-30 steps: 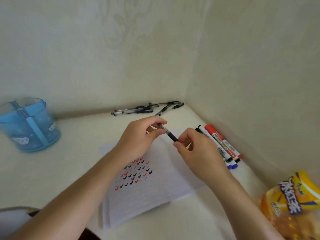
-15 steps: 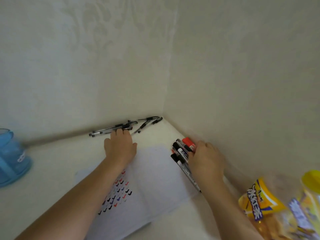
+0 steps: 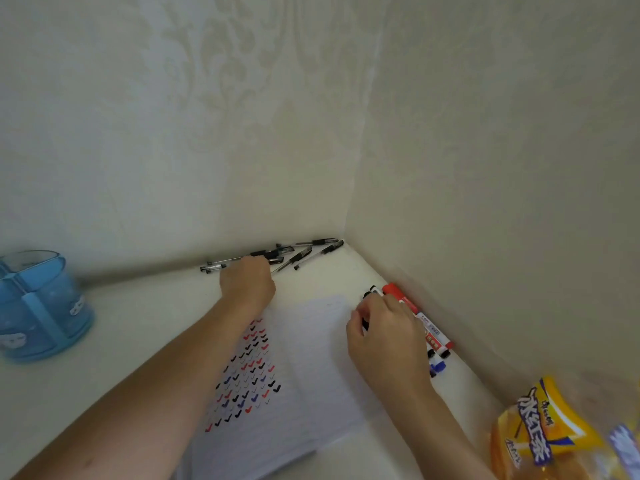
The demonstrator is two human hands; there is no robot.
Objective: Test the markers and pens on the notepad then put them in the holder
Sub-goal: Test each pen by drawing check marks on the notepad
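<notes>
The notepad (image 3: 311, 375), white and lined, lay on the table (image 3: 138, 341), its left part bearing rows of black, red and blue ticks. Pens (image 3: 304, 252) lay piled in the back corner. Markers (image 3: 431, 329) lined the right wall, just beside the notepad. The blue holder (image 3: 41, 306) stood well apart, far left. The left hand (image 3: 247, 285) rested on the pens, fingers hidden, so I could not tell its grip. The right hand (image 3: 384, 334) curled thumb and fingers round a black marker (image 3: 371, 291).
</notes>
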